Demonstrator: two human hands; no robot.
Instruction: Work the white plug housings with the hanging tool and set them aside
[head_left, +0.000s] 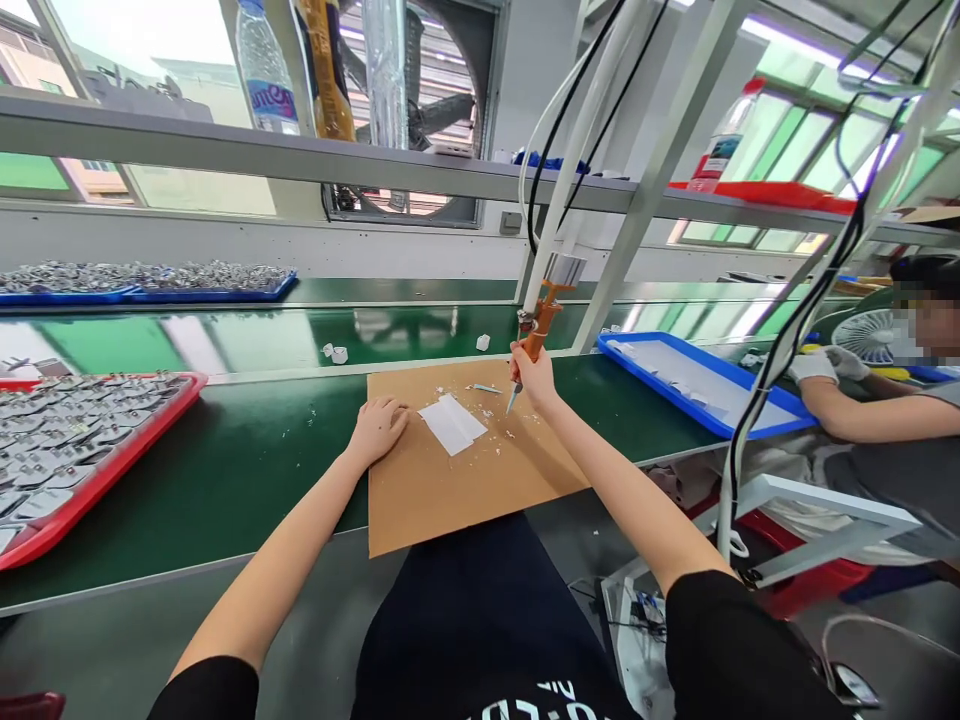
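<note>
In the head view, the right hand (535,376) closes its fingers around an orange tool (541,328), seemingly to steer the pointed tip just below them. The left hand (376,430) rests on brown cardboard (420,505), fingers loosely bent and pinching nothing, probably to steady the sheet. White paper (451,424) lies between both hands' fingers, perhaps for easy reach. The tool looks thick and bright orange, narrowing to a pale bluish tip.
</note>
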